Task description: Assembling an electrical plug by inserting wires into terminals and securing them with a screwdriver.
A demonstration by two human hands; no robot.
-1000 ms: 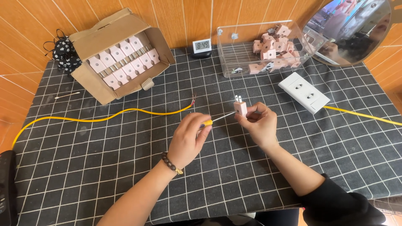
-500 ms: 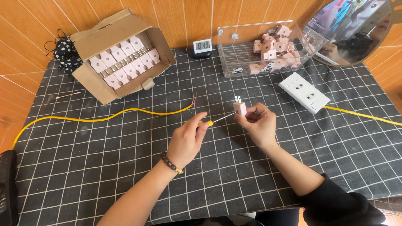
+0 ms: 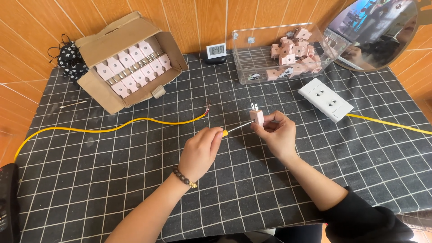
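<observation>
Pink plug [image 3: 257, 117] in right hand [image 3: 278, 135], screwdriver [image 3: 237, 128] against it

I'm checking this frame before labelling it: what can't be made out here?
- Screwdriver, head view: handle hidden inside the left hand; whether the tip meets a screw on the pink plug is too small to tell.
- Plug's lower part: covered by right hand fingers.
- Yellow cable: bare wire ends too small.
- Black object: cut off by left edge.

left hand [image 3: 200, 152]: grip closed | right hand [image 3: 276, 135]: closed (fingers curled)
</observation>
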